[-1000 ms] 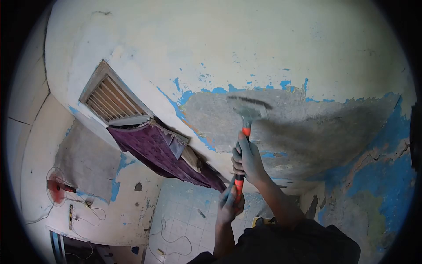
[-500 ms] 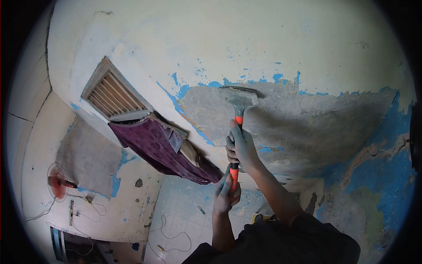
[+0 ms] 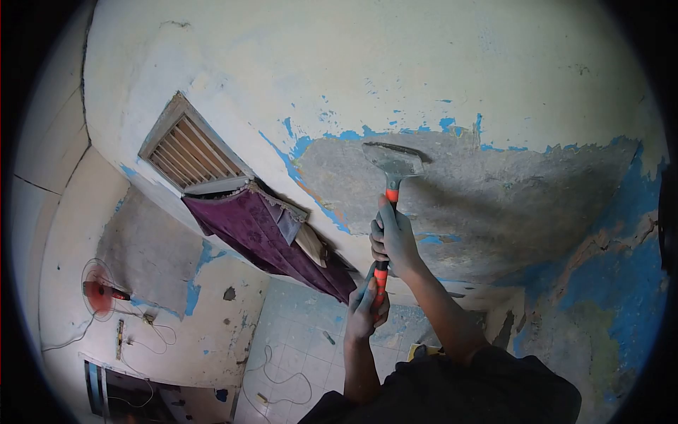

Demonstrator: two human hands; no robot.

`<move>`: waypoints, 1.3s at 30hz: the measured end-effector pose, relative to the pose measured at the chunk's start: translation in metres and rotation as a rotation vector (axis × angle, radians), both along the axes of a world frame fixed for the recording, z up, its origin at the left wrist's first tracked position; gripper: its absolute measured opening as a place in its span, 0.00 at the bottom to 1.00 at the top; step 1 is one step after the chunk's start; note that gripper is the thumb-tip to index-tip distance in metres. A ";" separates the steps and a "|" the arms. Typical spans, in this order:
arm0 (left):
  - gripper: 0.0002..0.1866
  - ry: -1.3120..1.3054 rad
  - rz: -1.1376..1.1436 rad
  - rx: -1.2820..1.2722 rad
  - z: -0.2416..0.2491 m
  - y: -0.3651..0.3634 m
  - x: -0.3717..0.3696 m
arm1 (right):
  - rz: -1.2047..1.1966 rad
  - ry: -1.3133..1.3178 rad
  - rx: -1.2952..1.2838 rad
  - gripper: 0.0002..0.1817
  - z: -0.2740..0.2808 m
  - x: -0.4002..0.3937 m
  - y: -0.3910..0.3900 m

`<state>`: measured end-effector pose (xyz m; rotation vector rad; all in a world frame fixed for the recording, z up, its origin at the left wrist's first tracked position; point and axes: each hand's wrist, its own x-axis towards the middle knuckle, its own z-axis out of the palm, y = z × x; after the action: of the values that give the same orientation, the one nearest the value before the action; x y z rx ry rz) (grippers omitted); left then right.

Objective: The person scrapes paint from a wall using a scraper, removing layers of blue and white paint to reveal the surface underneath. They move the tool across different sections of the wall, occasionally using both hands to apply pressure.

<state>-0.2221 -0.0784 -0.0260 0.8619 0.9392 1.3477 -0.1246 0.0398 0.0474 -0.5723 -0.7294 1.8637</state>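
Both my hands hold a long-handled paint scraper (image 3: 403, 167) up against the wall. Its wide grey metal head lies over the bare grey plaster (image 3: 487, 191), a short way below the ragged edge of blue and cream paint (image 3: 353, 133). My right hand (image 3: 397, 240) is wrapped round the upper part of the red and black handle, thumb pointing up toward the head. Lower down, my left hand (image 3: 365, 311) grips the red end of the handle. The blade throws a dark shadow to its right.
Left of the scraper is a slatted wooden vent (image 3: 194, 152) above a hanging purple curtain (image 3: 265, 244). A wall fan (image 3: 101, 288) with wires is at far left. A loose cable (image 3: 286, 374) lies on the tiled floor (image 3: 296, 357). Blue paint flakes cover the right wall (image 3: 600, 275).
The scraper head has slid slightly down and right, away from the upper paint edge. Both hands have shifted with it and keep their grip. The view has turned a little.
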 end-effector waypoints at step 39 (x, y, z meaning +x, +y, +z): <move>0.20 0.088 -0.060 0.029 -0.022 0.009 0.015 | -0.013 -0.057 -0.017 0.26 -0.022 0.017 0.004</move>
<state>-0.2071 -0.0698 -0.0483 0.9705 0.9560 1.2828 -0.1077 0.0442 0.0253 -0.6422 -0.7456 1.8496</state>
